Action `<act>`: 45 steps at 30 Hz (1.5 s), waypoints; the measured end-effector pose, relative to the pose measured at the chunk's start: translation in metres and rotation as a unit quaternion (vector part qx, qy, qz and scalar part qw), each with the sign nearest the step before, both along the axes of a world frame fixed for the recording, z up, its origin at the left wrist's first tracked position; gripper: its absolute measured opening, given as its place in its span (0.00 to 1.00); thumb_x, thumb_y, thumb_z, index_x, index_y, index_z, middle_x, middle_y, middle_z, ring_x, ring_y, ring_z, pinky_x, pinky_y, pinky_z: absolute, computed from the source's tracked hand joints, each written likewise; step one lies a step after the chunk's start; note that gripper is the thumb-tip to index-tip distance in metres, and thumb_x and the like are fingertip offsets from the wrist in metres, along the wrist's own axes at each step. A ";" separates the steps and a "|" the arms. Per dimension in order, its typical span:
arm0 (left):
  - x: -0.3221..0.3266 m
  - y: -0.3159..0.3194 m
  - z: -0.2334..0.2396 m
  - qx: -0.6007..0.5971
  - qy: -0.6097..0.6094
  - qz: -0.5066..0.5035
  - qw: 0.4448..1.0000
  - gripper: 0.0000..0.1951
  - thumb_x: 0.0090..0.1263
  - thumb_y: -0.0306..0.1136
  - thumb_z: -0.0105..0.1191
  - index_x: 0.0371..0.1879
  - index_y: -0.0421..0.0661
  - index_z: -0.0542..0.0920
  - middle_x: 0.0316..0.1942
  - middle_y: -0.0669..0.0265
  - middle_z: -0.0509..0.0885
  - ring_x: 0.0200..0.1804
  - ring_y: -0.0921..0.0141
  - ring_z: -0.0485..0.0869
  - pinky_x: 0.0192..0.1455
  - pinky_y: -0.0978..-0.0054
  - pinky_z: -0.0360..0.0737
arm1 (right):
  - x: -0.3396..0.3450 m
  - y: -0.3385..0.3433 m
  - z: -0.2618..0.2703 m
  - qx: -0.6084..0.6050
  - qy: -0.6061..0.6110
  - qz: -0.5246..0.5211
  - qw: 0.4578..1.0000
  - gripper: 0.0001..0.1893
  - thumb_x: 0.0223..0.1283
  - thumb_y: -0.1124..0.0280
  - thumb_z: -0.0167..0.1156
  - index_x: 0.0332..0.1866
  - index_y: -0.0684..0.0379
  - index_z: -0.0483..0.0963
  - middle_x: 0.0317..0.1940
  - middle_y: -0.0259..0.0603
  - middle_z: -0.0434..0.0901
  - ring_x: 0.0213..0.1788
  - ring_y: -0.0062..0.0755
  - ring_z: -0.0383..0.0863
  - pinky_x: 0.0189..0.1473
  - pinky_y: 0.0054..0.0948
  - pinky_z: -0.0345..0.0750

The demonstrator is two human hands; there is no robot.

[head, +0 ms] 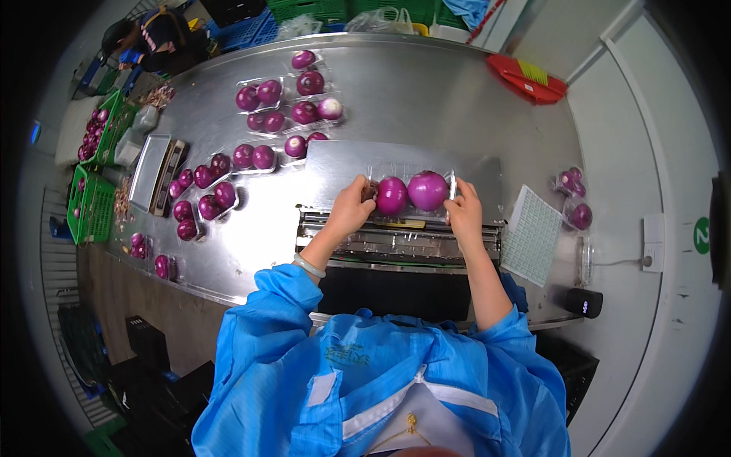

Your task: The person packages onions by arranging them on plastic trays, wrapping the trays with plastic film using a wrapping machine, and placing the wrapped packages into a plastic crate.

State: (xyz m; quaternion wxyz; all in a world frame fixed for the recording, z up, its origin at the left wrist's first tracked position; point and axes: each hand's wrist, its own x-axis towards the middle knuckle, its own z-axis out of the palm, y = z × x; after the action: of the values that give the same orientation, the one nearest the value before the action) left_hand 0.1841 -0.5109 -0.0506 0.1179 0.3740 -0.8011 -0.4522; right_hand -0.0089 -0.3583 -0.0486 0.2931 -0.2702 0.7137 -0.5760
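A clear plastic tray [418, 215] with two red onions in it is held between my hands, over the metal plate [342, 154] of a film-wrapping machine [400, 243]. My left hand [355, 204] grips the tray's left end, beside the smaller onion [392, 196]. At the other end, next to the larger onion [428, 191], the fingers and thumb of my right hand [464, 210] pinch the tray's edge. Brown, dry-looking matter [370, 191] shows by my left fingertips; its kind is unclear. Clear film lies about the tray.
Several trays of red onions [217, 200] stand left on the steel table [411, 97], near a scale [157, 174] and green crates [94, 205]. A label sheet [532, 234], a black device [583, 303] and bagged onions [581, 212] lie right. A red bag [528, 79] lies behind; a co-worker [160, 40] is far left.
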 end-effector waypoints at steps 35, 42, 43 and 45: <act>-0.052 -0.076 -0.027 -0.041 0.157 0.065 0.985 0.11 0.75 0.37 0.40 0.35 0.42 0.68 0.40 0.49 0.80 0.47 0.55 0.80 0.48 0.62 0.74 | -0.079 -0.076 -0.015 0.114 0.218 0.040 0.968 0.14 0.67 0.61 0.47 0.42 0.63 0.69 0.38 0.48 0.80 0.42 0.40 0.79 0.46 0.34 0.72; -0.048 -0.051 -0.029 0.183 0.081 -0.014 0.980 0.27 0.66 0.53 0.55 0.48 0.39 0.77 0.41 0.59 0.83 0.41 0.71 0.79 0.45 0.75 0.75 | -0.061 -0.055 -0.011 0.165 0.115 0.197 0.960 0.20 0.63 0.54 0.53 0.29 0.64 0.73 0.19 0.34 0.71 0.27 0.22 0.70 0.30 0.26 0.67; -0.042 -0.051 -0.005 0.224 0.015 -0.051 0.973 0.30 0.63 0.55 0.57 0.48 0.37 0.77 0.41 0.58 0.83 0.42 0.70 0.79 0.47 0.76 0.74 | -0.060 -0.053 -0.005 0.161 0.118 0.204 0.958 0.20 0.63 0.54 0.53 0.29 0.64 0.73 0.19 0.34 0.71 0.27 0.22 0.70 0.30 0.26 0.67; -0.030 -0.048 0.003 0.304 0.022 -0.064 0.950 0.31 0.61 0.56 0.59 0.49 0.36 0.78 0.42 0.57 0.83 0.44 0.70 0.79 0.48 0.73 0.74 | -0.061 -0.044 0.003 0.216 -0.003 0.267 0.939 0.26 0.61 0.48 0.55 0.42 0.65 0.79 0.30 0.48 0.81 0.36 0.38 0.80 0.41 0.32 0.73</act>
State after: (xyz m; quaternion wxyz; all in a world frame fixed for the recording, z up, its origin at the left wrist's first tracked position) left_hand 0.1544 -0.5586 -0.0471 -0.0134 0.3306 -0.6448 -0.6890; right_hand -0.0699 -0.4026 -0.0454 0.4900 -0.3791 0.7216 -0.3091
